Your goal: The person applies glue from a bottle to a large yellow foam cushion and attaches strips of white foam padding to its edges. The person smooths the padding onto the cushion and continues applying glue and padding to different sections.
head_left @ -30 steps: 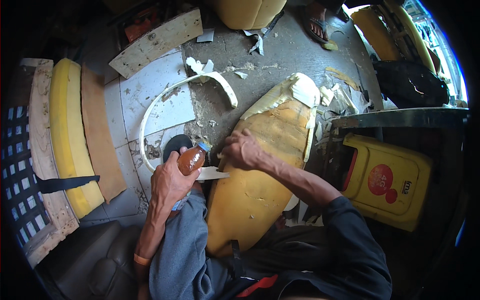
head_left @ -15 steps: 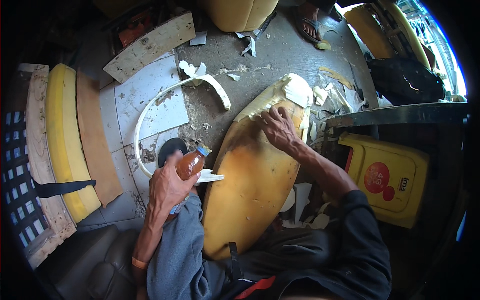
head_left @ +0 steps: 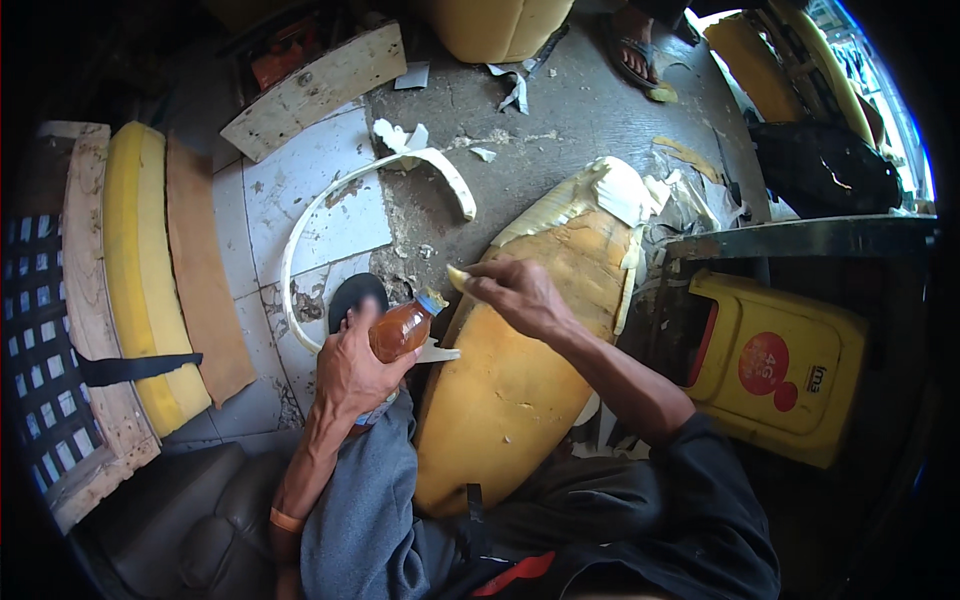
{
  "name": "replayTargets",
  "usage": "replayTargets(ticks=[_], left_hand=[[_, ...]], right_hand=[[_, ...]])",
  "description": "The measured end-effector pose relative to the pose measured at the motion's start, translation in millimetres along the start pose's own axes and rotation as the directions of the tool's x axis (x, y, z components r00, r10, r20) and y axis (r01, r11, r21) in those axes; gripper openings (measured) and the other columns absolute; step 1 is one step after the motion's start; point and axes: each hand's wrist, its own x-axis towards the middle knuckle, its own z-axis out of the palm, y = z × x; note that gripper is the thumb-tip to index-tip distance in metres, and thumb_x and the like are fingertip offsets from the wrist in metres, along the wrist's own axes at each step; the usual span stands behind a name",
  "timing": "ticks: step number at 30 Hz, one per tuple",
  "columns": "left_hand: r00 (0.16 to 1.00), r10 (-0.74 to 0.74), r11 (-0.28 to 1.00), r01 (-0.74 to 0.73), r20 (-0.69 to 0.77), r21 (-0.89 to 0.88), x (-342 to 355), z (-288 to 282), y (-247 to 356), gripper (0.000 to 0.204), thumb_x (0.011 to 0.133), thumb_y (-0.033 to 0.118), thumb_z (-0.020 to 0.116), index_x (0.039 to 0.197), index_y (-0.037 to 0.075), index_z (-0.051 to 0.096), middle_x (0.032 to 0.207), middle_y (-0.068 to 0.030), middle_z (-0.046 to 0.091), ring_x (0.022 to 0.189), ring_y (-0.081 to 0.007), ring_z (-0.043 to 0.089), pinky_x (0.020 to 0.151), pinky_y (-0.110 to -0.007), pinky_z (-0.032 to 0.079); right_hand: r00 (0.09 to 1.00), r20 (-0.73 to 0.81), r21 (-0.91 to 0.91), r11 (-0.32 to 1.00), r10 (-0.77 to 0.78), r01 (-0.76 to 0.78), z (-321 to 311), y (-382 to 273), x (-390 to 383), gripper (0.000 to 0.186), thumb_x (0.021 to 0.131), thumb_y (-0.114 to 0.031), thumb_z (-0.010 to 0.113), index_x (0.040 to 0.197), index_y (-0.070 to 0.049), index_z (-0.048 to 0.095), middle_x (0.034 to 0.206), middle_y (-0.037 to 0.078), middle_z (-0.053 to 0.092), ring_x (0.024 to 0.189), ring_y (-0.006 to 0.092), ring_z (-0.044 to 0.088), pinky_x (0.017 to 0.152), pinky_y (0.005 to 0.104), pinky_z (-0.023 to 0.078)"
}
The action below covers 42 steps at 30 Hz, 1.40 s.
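Observation:
A long yellow foam seat cushion [head_left: 510,400] slopes away from my lap, with a cream foam layer [head_left: 625,192] covering its far end and edges. My left hand [head_left: 350,365] is wrapped round a clear plastic bottle [head_left: 400,332] of reddish-brown liquid, tilted beside the cushion's left edge. Its blue neck has a yellowish scrap on it. A white pointed strip [head_left: 440,352] pokes out beside the bottle; whether my hand touches it I cannot tell. My right hand [head_left: 520,298] is above the cushion's middle, pinching a small yellowish foam piece [head_left: 458,277] between its fingertips.
A curved white strip [head_left: 290,260] lies on the tiles. Yellow padding and boards [head_left: 140,290] stand by a black crate [head_left: 45,350] at left. A yellow bin [head_left: 790,360] sits right, under a ledge [head_left: 800,237]. Scraps litter the floor; another person's sandalled foot [head_left: 640,60] is far off.
My right hand has come off the cushion's far part and moved nearer and to the left, toward the bottle. The small foam piece now shows in its fingertips. My left hand still grips the bottle.

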Motion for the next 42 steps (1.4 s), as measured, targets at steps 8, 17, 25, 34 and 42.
replayTargets(ticks=[8,17,25,34,42], left_hand=[[0.978,-0.202,0.978,0.2,0.043,0.052,3.5,-7.3,23.0,0.047,0.08,0.039,0.084,0.104,0.005,0.062,0.093,-0.0254,0.074,0.092,-0.0469,0.071,0.075,-0.052,0.058],[0.995,-0.086,0.996,0.086,0.041,0.008,2.2,-1.1,10.9,0.051,0.077,0.039,0.086,0.102,0.003,0.06,0.09,-0.0252,0.073,0.089,-0.0465,0.073,0.076,-0.051,0.058],[0.996,-0.079,0.997,0.079,0.045,0.017,0.7,-5.7,4.2,0.053,0.077,0.04,0.086,0.104,0.002,0.061,0.093,-0.0261,0.073,0.091,-0.0456,0.073,0.079,-0.05,0.058],[0.986,-0.114,0.993,0.116,0.122,-0.003,-4.9,-8.4,3.0,0.06,0.078,0.038,0.086,0.113,-0.003,0.059,0.114,-0.0355,0.066,0.105,-0.0508,0.068,0.093,-0.052,0.054],[0.995,-0.067,0.998,0.067,0.074,0.013,-0.7,-7.8,6.1,0.058,0.076,0.038,0.087,0.11,-0.001,0.061,0.094,-0.0277,0.073,0.093,-0.0481,0.072,0.08,-0.051,0.058]], right_hand=[[0.92,0.31,0.367,0.923,-0.239,0.116,1.4,-18.6,-20.0,0.025,0.092,-0.017,0.066,0.106,0.0,0.077,0.092,0.011,0.07,0.087,0.0197,0.068,0.081,0.0361,0.053],[0.734,-0.565,-0.698,0.693,-0.377,-0.181,-128.8,107.5,41.2,0.02,0.087,-0.024,0.069,0.099,-0.013,0.082,0.098,0.009,0.07,0.097,0.0303,0.06,0.088,0.0458,0.044],[0.685,-0.512,-0.789,0.599,-0.519,-0.137,-104.8,112.0,45.0,0.019,0.083,-0.021,0.073,0.098,-0.012,0.079,0.096,0.006,0.069,0.097,0.0279,0.061,0.086,0.0455,0.043],[0.885,-0.377,-0.674,0.736,-0.273,-0.06,-53.0,112.5,43.6,0.02,0.09,-0.026,0.067,0.094,-0.014,0.082,0.092,0.011,0.073,0.097,0.0263,0.062,0.082,0.0442,0.044],[0.84,0.101,-0.628,0.621,-0.533,0.47,58.7,80.8,-9.3,0.015,0.086,-0.027,0.071,0.093,-0.018,0.08,0.089,0.003,0.064,0.093,0.0239,0.059,0.081,0.0416,0.043]])
